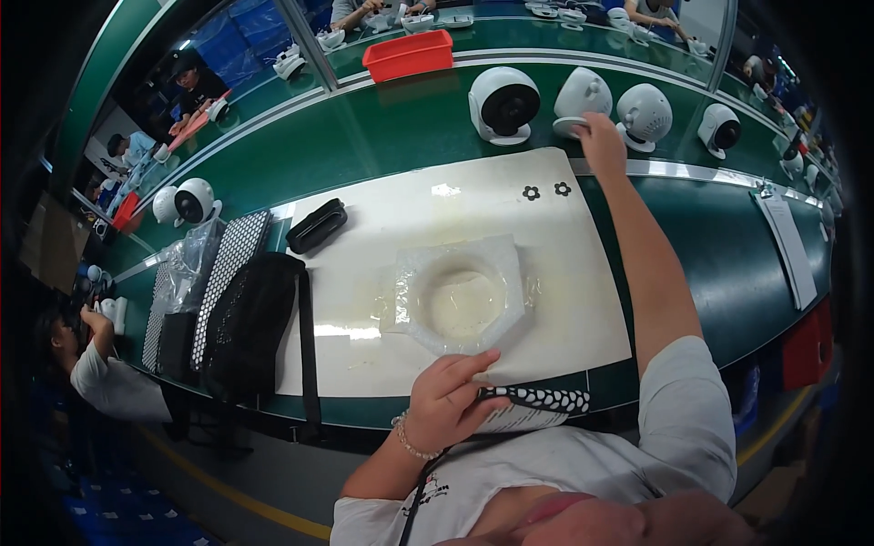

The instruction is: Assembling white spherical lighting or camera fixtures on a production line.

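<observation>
**Right hand (599, 144) pinching the base of a white round-headed unit (583, 93)**

The unit is standing at the back of the green bench (364, 136), among similar white units (645, 114). Near the front edge, the left hand (444, 400) is hovering beside a black-and-white patterned strip (546, 399); whether it is gripping the strip I cannot tell. A white sheet (583, 282) is covering the middle of the bench, catching glare and showing yellowish patches. On it a padded block (512, 273) with a round hollow is sitting under clear tape, and a black case (317, 226) is lying near the left edge. A black bag (246, 332) is resting farther left. Beyond, a red bin (408, 55) is standing near the rail, co-workers (123, 387) are sitting around the room, and a yellow line (246, 496) is crossing the grey floor.
</observation>
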`<control>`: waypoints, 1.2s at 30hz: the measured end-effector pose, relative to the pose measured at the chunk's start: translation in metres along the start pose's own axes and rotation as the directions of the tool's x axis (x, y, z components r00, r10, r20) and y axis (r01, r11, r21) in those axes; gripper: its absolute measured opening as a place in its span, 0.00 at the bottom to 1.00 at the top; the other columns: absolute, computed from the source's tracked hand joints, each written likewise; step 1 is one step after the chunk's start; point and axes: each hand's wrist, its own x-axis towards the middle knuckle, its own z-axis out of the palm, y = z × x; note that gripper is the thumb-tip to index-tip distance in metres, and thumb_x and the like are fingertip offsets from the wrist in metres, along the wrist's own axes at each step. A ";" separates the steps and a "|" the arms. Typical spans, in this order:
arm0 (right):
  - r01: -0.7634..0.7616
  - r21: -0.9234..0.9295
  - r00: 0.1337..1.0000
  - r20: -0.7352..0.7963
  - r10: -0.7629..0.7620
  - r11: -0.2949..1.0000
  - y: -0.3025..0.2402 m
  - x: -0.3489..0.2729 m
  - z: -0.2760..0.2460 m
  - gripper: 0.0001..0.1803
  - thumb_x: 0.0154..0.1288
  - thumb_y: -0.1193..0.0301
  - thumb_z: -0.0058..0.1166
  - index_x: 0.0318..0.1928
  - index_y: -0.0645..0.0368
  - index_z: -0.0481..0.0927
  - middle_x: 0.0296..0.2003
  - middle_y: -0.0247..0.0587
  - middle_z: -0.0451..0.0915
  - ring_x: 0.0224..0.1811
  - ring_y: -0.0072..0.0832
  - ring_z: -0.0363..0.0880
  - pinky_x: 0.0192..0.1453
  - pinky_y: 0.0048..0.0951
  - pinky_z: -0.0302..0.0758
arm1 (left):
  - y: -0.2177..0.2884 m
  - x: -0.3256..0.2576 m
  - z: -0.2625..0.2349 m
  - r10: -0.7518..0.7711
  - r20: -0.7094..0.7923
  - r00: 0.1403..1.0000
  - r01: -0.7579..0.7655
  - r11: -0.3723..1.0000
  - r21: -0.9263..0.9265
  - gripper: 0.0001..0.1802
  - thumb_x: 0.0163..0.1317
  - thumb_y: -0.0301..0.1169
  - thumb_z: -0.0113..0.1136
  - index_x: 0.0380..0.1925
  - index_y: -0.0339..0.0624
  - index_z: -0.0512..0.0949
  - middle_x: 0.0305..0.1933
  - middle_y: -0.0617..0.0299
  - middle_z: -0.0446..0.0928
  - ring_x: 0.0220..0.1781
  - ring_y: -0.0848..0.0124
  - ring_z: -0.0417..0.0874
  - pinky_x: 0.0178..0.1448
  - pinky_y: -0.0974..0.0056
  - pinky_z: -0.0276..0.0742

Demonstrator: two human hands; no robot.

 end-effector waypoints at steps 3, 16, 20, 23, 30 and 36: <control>0.128 0.051 0.983 -0.138 -0.120 0.991 0.005 -0.005 -0.031 0.15 0.55 0.61 0.54 0.39 0.58 0.75 0.37 0.43 0.75 0.42 0.42 0.73 0.43 0.36 0.70 | 0.003 0.003 0.000 0.001 -0.010 1.000 -0.002 1.000 -0.013 0.15 0.41 0.30 0.68 0.19 0.34 0.70 0.44 0.49 0.75 0.34 0.65 0.77 0.35 0.67 0.73; -0.663 0.735 0.739 0.673 -0.038 0.142 -0.184 -0.077 -0.157 0.13 0.63 0.61 0.44 0.32 0.57 0.73 0.20 0.28 0.70 0.17 0.14 0.64 0.19 0.14 0.59 | -0.003 -0.008 -0.015 -0.306 -0.171 0.937 0.269 0.940 -0.209 0.08 0.47 0.27 0.63 0.22 0.32 0.75 0.30 0.55 0.76 0.30 0.66 0.75 0.36 0.69 0.70; -0.699 0.633 0.563 0.774 -0.290 0.332 -0.191 -0.096 -0.148 0.17 0.63 0.57 0.46 0.38 0.61 0.70 0.23 0.32 0.71 0.20 0.15 0.67 0.20 0.15 0.64 | -0.004 -0.013 -0.016 -0.358 -0.256 0.898 0.272 0.909 -0.316 0.10 0.51 0.28 0.62 0.24 0.31 0.74 0.30 0.59 0.74 0.30 0.72 0.73 0.35 0.72 0.67; -0.185 0.752 0.904 0.382 -0.191 0.633 -0.190 -0.103 -0.139 0.24 0.60 0.58 0.51 0.47 0.64 0.65 0.34 0.39 0.72 0.31 0.25 0.70 0.35 0.25 0.70 | -0.004 -0.012 -0.013 -0.384 -0.290 0.877 0.268 0.890 -0.368 0.10 0.52 0.28 0.62 0.24 0.32 0.74 0.29 0.60 0.73 0.29 0.74 0.72 0.34 0.74 0.66; 0.272 0.722 0.663 0.338 -0.668 0.636 -0.220 -0.122 -0.210 0.17 0.50 0.64 0.59 0.38 0.58 0.73 0.28 0.39 0.73 0.32 0.36 0.72 0.37 0.30 0.69 | -0.005 -0.018 -0.018 -0.392 -0.310 0.866 0.292 0.901 -0.322 0.10 0.51 0.29 0.63 0.25 0.32 0.74 0.29 0.61 0.73 0.30 0.73 0.72 0.36 0.73 0.67; 0.325 0.733 0.579 0.345 -0.739 0.597 -0.220 -0.125 -0.197 0.18 0.48 0.67 0.59 0.41 0.57 0.73 0.29 0.39 0.74 0.31 0.35 0.73 0.33 0.32 0.68 | -0.008 -0.019 -0.017 -0.360 -0.327 0.874 0.216 0.890 -0.401 0.13 0.47 0.32 0.66 0.23 0.34 0.74 0.29 0.60 0.73 0.30 0.71 0.72 0.35 0.72 0.67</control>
